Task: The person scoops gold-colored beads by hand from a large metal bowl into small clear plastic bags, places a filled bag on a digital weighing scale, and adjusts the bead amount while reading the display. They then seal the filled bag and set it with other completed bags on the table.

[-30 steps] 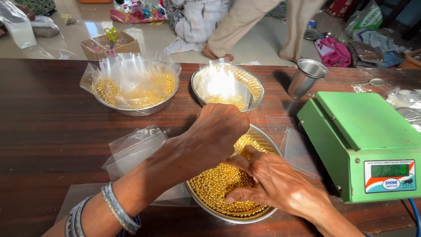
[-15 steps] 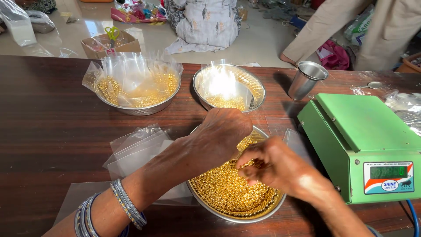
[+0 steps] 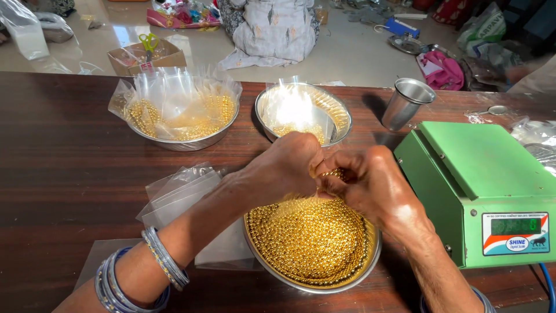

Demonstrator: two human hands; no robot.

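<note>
A: We had the left hand (image 3: 286,165) and right hand (image 3: 370,188) pinched on one gold bead strand (image 3: 331,173), lifted above the near steel bowl (image 3: 370,261) so slack dropped back in.

B: Agreed. Clear pouches (image 3: 179,194) lay at 9 o'clock, green scale (image 3: 483,174) at 3, bagged-bead bowls (image 3: 174,139) at 12.

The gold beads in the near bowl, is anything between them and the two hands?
Nothing visible is. The left hand and right hand meet right above the bowl of gold beads and pinch a bunch of beads between them. The empty plastic bags lie off to the left.
</note>
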